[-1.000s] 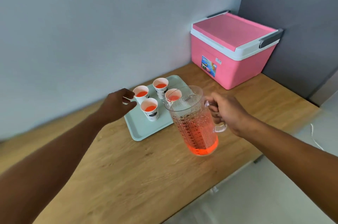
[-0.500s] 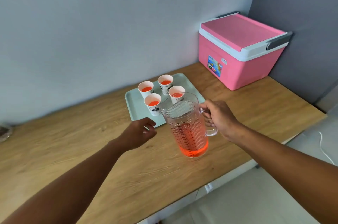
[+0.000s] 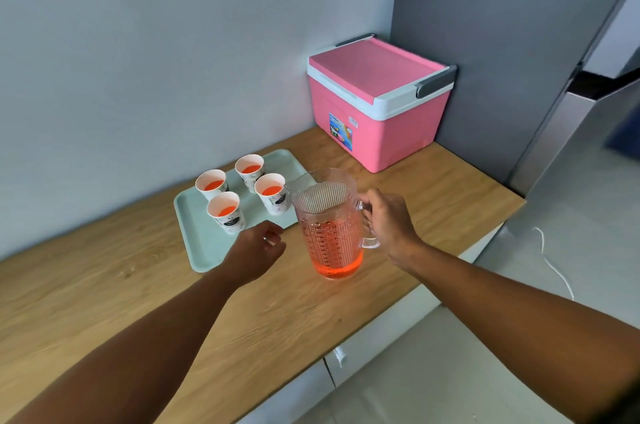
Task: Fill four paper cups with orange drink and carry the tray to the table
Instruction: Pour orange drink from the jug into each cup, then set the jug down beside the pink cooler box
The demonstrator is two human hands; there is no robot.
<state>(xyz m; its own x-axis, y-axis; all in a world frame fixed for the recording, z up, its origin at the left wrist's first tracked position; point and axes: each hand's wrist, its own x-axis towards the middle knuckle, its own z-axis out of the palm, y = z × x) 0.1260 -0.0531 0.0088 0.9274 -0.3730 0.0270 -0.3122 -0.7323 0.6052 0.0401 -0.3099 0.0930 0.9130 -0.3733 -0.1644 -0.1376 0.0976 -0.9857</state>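
With all four white paper cups (image 3: 242,196) showing orange drink inside, the filling step appears complete, and the step in hand is judged to be setting down the clear ribbed plastic pitcher (image 3: 328,226). The right hand (image 3: 388,226) is clamped around the pitcher's handle; the pitcher stands upright at or just above the wooden countertop (image 3: 104,292), and contact with the surface cannot be confirmed. It remains roughly one-third full of orange drink.

Taking the pale green rectangular plastic tray (image 3: 197,243) as landmark: the cups stand grouped on its rear half, close together. The pitcher is just beside the tray's near right corner, hiding part of that edge. The left hand (image 3: 256,252) hovers at the tray's front edge, fingers loosely curled and gripping nothing.

The next move is judged to require releasing the pitcher, then taking the tray by two opposite edges and lifting it level, since the cups are uncovered.

Clearances: the tray's left and front edges are unobstructed. Behind the tray is the wall; to its right rear, well apart, stands a pink lidded cooler box (image 3: 377,108). The pitcher should be parked away from the tray and short of the countertop's front edge.
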